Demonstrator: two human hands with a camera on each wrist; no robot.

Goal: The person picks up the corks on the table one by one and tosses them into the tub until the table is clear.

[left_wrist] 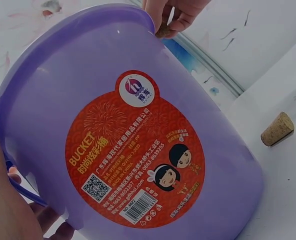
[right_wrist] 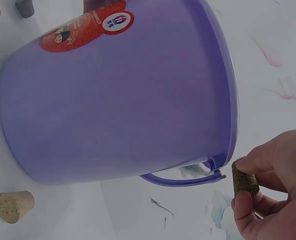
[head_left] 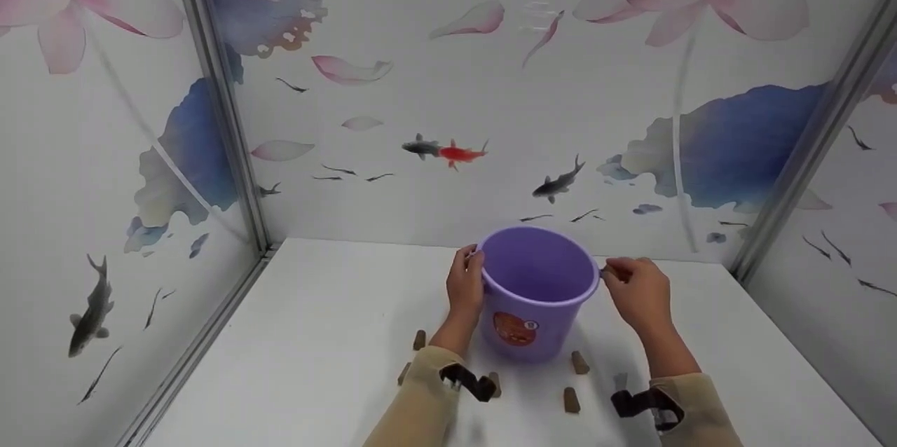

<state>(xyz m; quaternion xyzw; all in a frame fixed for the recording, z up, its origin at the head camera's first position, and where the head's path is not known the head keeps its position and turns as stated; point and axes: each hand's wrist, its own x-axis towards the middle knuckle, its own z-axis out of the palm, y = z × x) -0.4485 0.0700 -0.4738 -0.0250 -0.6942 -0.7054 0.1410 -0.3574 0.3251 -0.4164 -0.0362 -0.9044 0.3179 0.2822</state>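
A purple plastic bucket (head_left: 560, 324) stands on the white table, its open top facing up. My left hand (head_left: 464, 286) holds it by the left side of the rim. At the opposite side, my right hand (head_left: 641, 293) pinches a brown cork stopper (right_wrist: 244, 179) between thumb and fingers, just outside the rim. A red round label (left_wrist: 138, 150) covers part of the bucket's wall. The purple carrying handle (right_wrist: 183, 181) hangs down along the side. Whatever lies at the bucket's bottom is hidden from the head view.
Several corks stand on the table (head_left: 315, 335) around the bucket: one cork (head_left: 579, 363) close to its right, another cork (head_left: 572, 400) nearer the front, and a cork (head_left: 420, 340) to the left. White panels (head_left: 392, 209) with printed flowers and fish enclose the back and sides.
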